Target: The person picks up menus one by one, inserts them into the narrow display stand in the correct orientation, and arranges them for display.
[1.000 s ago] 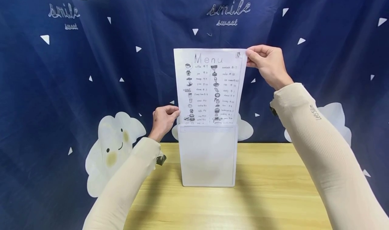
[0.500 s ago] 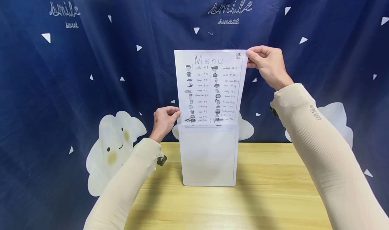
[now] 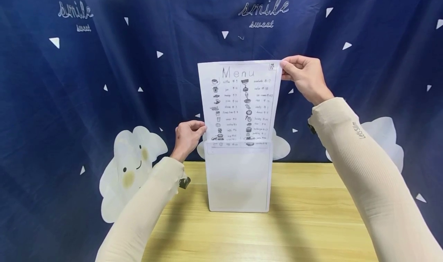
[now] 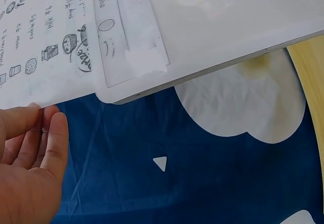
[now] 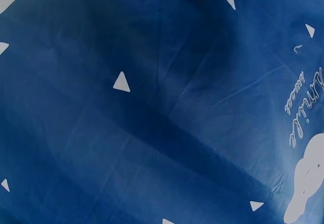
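Head view: the menu sheet (image 3: 240, 104) sits lower than a second ago, its top edge dropped and now dipping slightly toward the left corner. Its lower end reaches deeper into the white holder (image 3: 238, 181), where a further row of drawings shows through the clear front; most of the sheet rises above the holder. The holder stands on the wooden table (image 3: 311, 204), in nearly the same place as before.

The right hand (image 3: 306, 77) has come down a little with the paper, thumb and fingers pinching its upper right corner, forearm slanting up from the lower right. The left hand (image 3: 187, 139) stays lower, just above the holder's rim, thumb and fingertips pinching the sheet's left edge.
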{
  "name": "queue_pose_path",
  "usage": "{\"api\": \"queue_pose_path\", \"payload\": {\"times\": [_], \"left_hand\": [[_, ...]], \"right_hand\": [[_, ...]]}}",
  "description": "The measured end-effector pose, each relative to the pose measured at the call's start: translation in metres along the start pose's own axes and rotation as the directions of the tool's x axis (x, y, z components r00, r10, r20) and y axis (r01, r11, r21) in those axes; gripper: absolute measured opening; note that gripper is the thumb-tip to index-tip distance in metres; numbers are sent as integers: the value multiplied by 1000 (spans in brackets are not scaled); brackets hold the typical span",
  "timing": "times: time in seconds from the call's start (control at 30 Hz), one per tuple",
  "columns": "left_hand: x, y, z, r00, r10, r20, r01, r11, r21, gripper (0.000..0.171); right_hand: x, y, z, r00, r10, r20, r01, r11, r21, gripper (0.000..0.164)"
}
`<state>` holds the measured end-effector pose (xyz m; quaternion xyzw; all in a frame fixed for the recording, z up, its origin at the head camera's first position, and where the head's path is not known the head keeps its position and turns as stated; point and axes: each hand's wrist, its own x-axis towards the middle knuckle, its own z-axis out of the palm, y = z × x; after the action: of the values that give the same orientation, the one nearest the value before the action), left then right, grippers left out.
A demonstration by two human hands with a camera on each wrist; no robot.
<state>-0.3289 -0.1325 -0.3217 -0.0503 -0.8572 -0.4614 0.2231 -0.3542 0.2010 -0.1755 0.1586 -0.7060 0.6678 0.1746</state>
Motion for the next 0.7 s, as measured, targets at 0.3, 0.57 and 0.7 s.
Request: {"api": "queue_pose_path", "payload": {"times": [0.3, 0.57, 0.7], "left_hand": [[2, 2, -1, 999, 35, -4, -35, 999, 1, 16], [4, 7, -4, 999, 43, -5, -43, 999, 6, 15], [5, 13, -10, 998, 59, -11, -59, 998, 9, 16]], "right_hand": [[-1, 0, -2, 1000, -10, 1, 10, 1000, -1, 10], [-1, 2, -2, 1000, -9, -1, 9, 1000, -2, 9], [0, 3, -1, 1000, -7, 1, 7, 1000, -6, 9]]}}
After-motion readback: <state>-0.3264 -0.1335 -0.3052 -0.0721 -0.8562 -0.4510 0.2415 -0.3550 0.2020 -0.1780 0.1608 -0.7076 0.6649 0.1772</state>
